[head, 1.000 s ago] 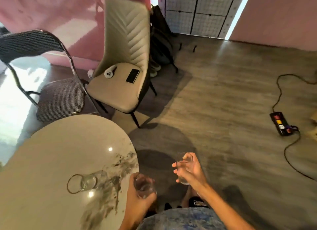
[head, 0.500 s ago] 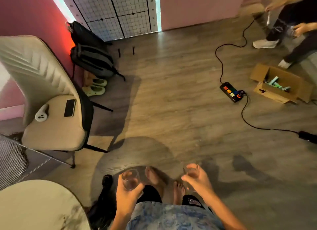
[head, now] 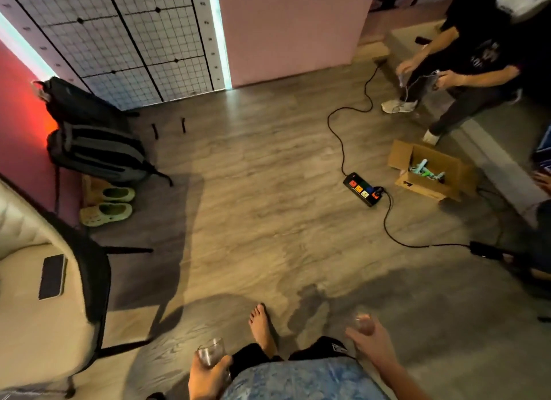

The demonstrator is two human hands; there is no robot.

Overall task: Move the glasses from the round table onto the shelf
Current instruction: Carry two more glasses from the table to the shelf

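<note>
I hold two clear drinking glasses low over the wooden floor. My left hand (head: pixel 205 375) is shut around one glass (head: pixel 211 352) at the bottom left of centre. Further right, my right hand (head: pixel 372 344) grips the second glass (head: pixel 364 323), which looks blurred. Both glasses stand roughly upright. The round table and the shelf are out of view. My bare foot (head: pixel 262 328) steps forward between the two hands.
A cream chair (head: pixel 38 310) with a phone (head: pixel 52 276) on its seat stands at the left. Backpacks (head: pixel 95 155) and green clogs (head: pixel 107 206) lie by the wall. A power strip (head: pixel 365 189) with cables, a cardboard box (head: pixel 429 170) and another person (head: pixel 465 71) are at the right.
I have turned away from the round table, which has left the view along with the glass lying on it. Both hands carry their glasses along, and a foot has stepped forward.
</note>
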